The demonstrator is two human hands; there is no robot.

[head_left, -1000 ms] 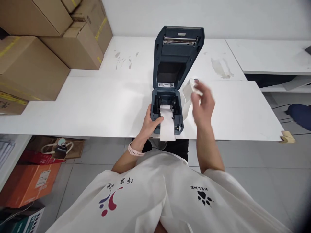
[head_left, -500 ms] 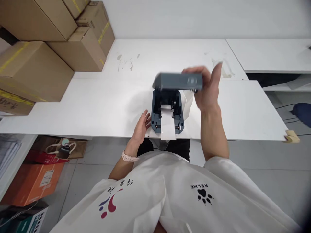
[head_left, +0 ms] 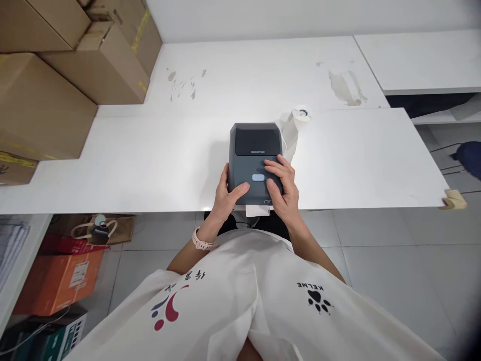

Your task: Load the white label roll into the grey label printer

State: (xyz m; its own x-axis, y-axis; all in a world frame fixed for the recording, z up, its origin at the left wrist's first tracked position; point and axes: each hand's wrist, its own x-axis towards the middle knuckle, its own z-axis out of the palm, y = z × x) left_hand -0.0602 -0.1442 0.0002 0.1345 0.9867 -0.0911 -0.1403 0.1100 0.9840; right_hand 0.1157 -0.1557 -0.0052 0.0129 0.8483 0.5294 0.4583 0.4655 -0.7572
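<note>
From the head camera: a closed dark printer (head_left: 256,168) sits on a white table (head_left: 169,160), the left hand (head_left: 224,199) gripping its left side, the right hand (head_left: 287,194) resting loosely spread fingers over its right half. A paper roll (head_left: 300,115) sits beyond the printer's right side; a paper strip (head_left: 257,210) juts from its front.

Both forearms angle inward, the left forearm (head_left: 188,256) rising rightward and the right forearm (head_left: 318,251) leftward. The left hand (head_left: 224,198) holds its thumb (head_left: 241,190) stretched inward, its fingers partly hidden. The right hand (head_left: 285,193) lies palm down, loosely spread, fingers (head_left: 277,170) pointing inward, thumb (head_left: 274,191) apart from them. The hands stay separate, roughly level.
</note>
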